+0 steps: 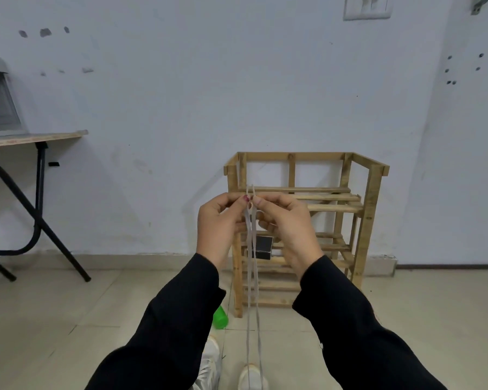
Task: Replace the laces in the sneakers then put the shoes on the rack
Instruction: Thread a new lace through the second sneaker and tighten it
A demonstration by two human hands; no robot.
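I hold a pale grey lace (253, 277) up in front of me with both hands. My left hand (220, 220) pinches its upper ends between thumb and forefinger, and my right hand (286, 223) pinches them from the other side. Two strands hang straight down to a white sneaker (251, 377) on the floor at the bottom edge. A second white sneaker (209, 361) lies to its left, partly hidden by my left sleeve. The wooden slatted shoe rack (369, 220) stands against the wall behind my hands.
A small black box (262, 247) sits on a middle shelf of the rack. A green cup-like object (219, 318) lies on the tiled floor by the rack's left leg. A folding table (37, 142) with a grey object stands at the left wall.
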